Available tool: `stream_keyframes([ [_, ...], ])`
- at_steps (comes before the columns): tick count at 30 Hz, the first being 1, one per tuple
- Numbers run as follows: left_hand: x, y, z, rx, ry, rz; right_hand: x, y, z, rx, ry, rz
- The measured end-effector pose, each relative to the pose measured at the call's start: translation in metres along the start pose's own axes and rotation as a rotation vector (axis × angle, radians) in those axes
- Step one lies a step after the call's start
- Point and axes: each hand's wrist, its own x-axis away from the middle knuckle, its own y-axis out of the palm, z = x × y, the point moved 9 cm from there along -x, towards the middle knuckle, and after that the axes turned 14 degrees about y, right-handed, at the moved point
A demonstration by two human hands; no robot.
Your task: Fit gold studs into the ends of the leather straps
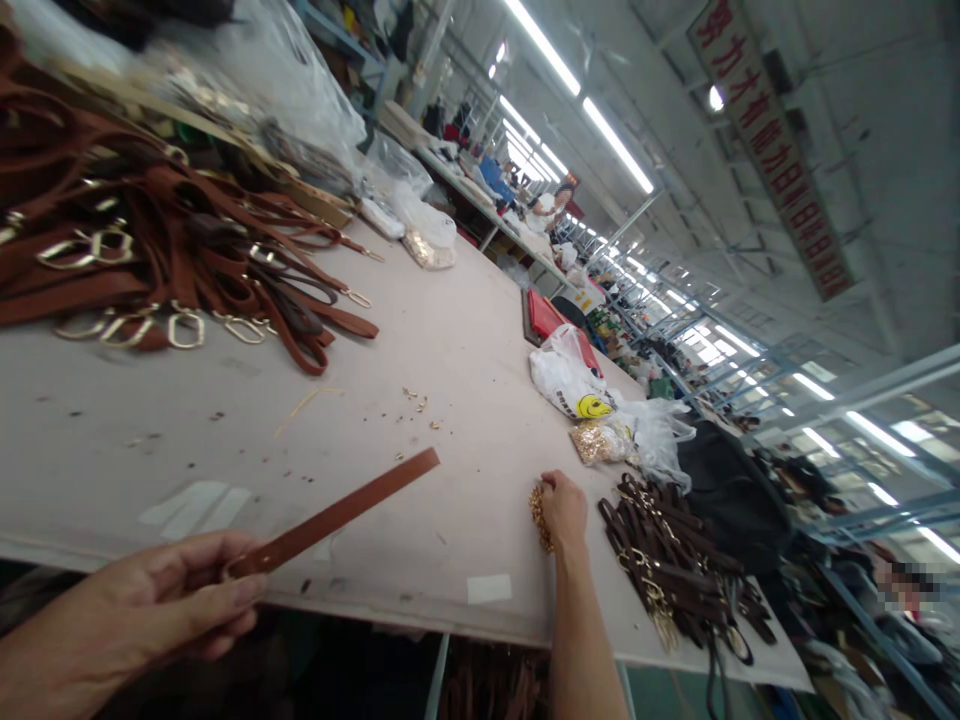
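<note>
My left hand (161, 605) pinches one end of a brown leather strap (345, 508) between thumb and fingers. The strap's free end points up and to the right over the table. A bit of metal shows at the held end, partly hidden by the fingers. Farther right, my right hand (564, 508) is at a small heap of tiny gold-coloured metal pieces (537, 518). Its fingers are curled together at the heap's edge, and what is between them is hidden. A few loose gold bits (415, 400) lie mid-table.
Brown straps with gold clasps (187, 250) are piled at the left. Dark brown straps with clips (675, 560) lie at the right. Behind them are a bag of gold pieces (596, 442), a white plastic bag (562, 375) and a black bag (731, 490). The table's front edge (375, 610) runs below my hands.
</note>
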Motion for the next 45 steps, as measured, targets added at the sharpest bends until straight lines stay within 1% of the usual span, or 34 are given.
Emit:
stream_keyframes([
  [2, -0.004, -0.011, -0.011, -0.077, -0.054, 0.058, -0.005, 0.002, 0.001, 0.009, -0.003, -0.007],
  [3, -0.006, -0.014, -0.013, -0.096, -0.058, 0.078, -0.008, 0.000, 0.001, 0.001, -0.005, -0.010],
  [4, -0.008, -0.013, -0.010, -0.099, -0.043, 0.071, -0.010, -0.002, 0.001, -0.016, -0.008, -0.014],
  [6, -0.008, -0.005, 0.006, -0.124, 0.005, 0.023, -0.009, -0.009, -0.001, -0.075, -0.017, -0.021],
  [9, 0.002, 0.020, 0.045, -0.261, 0.062, -0.098, 0.009, -0.015, -0.015, -0.225, -0.038, -0.033],
  [11, 0.006, 0.033, 0.067, -0.352, 0.091, -0.139, 0.038, -0.011, -0.035, -0.357, -0.074, -0.074],
  [12, 0.007, 0.038, 0.075, -0.390, 0.106, -0.154, 0.058, -0.007, -0.049, -0.434, -0.103, -0.107],
  [13, 0.008, 0.040, 0.081, -0.425, 0.124, -0.160, 0.083, -0.004, -0.065, -0.523, -0.144, -0.146],
  [14, 0.008, 0.041, 0.084, -0.459, 0.141, -0.163, 0.110, -0.001, -0.083, -0.684, -0.192, -0.206],
  [16, 0.010, 0.041, 0.087, -0.516, 0.166, -0.169, 0.167, 0.003, -0.119, -0.889, -0.294, -0.301],
  [18, 0.013, 0.042, 0.088, -0.552, 0.196, -0.190, 0.215, 0.009, -0.153, -0.952, -0.408, -0.362],
  [19, 0.015, 0.042, 0.089, -0.560, 0.210, -0.202, 0.233, 0.011, -0.167, -0.957, -0.458, -0.372],
  [21, 0.018, 0.044, 0.091, -0.572, 0.236, -0.230, 0.255, 0.015, -0.187, -0.932, -0.538, -0.369],
  [23, 0.021, 0.045, 0.093, -0.585, 0.260, -0.251, 0.265, 0.016, -0.197, -0.899, -0.592, -0.348],
  [26, 0.025, 0.046, 0.097, -0.580, 0.296, -0.272, 0.269, 0.013, -0.202, -0.858, -0.638, -0.308],
  [30, 0.029, 0.048, 0.107, -0.574, 0.365, -0.306, 0.274, 0.007, -0.201, -0.792, -0.668, -0.236],
  [34, 0.031, 0.052, 0.115, -0.603, 0.426, -0.345, 0.277, 0.005, -0.194, -0.789, -0.640, -0.174],
  [37, 0.032, 0.056, 0.115, -0.584, 0.423, -0.375, 0.276, 0.008, -0.186, -0.858, -0.596, -0.161],
  [41, 0.034, 0.059, 0.114, -0.548, 0.413, -0.399, 0.274, 0.015, -0.179, -0.975, -0.503, -0.196],
  [43, 0.034, 0.060, 0.113, -0.518, 0.409, -0.408, 0.269, 0.021, -0.174, -1.039, -0.376, -0.233],
  [45, 0.035, 0.060, 0.112, -0.501, 0.402, -0.417, 0.265, 0.035, -0.170, -1.114, -0.209, -0.359],
])
